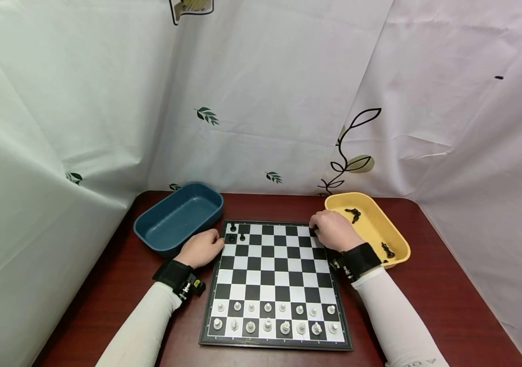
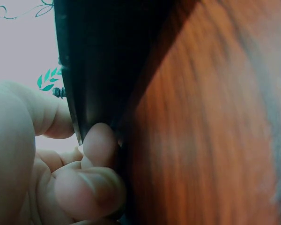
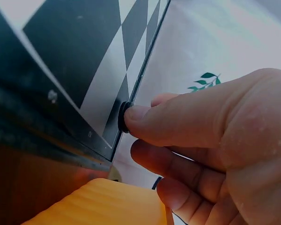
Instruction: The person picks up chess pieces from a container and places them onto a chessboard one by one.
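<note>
Head view, board: a chessboard (image 1: 275,285) lies on a dark red table (image 1: 444,300), two rows of white chess pieces (image 1: 274,317) along its near edge.
Head view, far corner: three black chess pieces (image 1: 235,232) stand at the board's far left corner.
Head view, right hand: the right hand (image 1: 334,230) rests over the board's far right corner, fingers curled downward; what it grips is hidden here.
Head view, left hand: the left hand (image 1: 202,248) sits loosely curled against the board's left edge, just beside the black pieces.
Head view, trays: a blue tray (image 1: 150,232) lies left of the board; a yellow tray (image 1: 398,239) on the right holds a few black pieces (image 1: 354,214).
Head view, backdrop: a white leaf-print curtain (image 1: 261,102) hangs behind the table.
Left wrist view: fingers (image 2: 91,187) of the left hand are bent against the board's dark edge (image 2: 98,61), touching it without clasping anything.
Right wrist view: the thumb and fingers of the right hand (image 3: 210,154) pinch a black chess piece (image 3: 123,117) at the board's corner square, its round base touching the board; the yellow tray (image 3: 103,204) lies just beside.
</note>
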`<state>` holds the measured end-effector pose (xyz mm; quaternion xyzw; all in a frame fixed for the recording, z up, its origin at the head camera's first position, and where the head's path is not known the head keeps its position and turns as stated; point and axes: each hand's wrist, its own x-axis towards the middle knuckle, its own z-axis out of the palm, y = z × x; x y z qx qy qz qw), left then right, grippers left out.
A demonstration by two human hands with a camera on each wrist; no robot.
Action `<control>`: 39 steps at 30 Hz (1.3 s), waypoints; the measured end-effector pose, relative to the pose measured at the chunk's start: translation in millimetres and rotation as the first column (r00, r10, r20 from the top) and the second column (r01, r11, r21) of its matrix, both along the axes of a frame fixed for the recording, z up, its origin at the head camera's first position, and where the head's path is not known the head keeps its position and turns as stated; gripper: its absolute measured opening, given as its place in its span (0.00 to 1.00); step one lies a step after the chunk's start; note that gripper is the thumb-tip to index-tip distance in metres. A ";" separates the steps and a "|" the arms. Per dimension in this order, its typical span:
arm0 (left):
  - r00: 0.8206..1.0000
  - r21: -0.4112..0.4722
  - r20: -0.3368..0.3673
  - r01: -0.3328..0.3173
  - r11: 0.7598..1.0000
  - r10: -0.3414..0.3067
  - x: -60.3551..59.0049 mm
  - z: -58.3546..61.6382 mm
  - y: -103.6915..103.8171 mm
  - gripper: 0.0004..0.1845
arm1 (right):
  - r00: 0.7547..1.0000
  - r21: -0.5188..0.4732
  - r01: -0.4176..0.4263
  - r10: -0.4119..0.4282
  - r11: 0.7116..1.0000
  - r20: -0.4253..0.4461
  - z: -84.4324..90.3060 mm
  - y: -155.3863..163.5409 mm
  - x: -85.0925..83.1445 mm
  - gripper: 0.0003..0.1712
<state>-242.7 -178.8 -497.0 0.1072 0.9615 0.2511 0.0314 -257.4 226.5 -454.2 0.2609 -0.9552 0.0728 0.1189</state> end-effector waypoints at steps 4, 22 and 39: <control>1.000 -0.001 0.000 0.000 1.000 0.000 0.7 0.2 0.2 0.17 | 1.000 -0.005 -0.010 0.009 1.000 -0.015 -1.0 0.3 0.1 0.09; 1.000 -0.009 -0.001 -0.002 1.000 0.002 2.0 0.3 0.8 0.17 | 1.000 -0.101 0.027 -0.027 0.995 0.003 20.0 13.2 3.6 0.07; 1.000 -0.010 -0.007 0.005 1.000 -0.005 -0.6 -1.7 0.4 0.16 | 0.963 -0.266 0.268 -0.261 0.926 0.064 38.8 97.9 1.7 0.12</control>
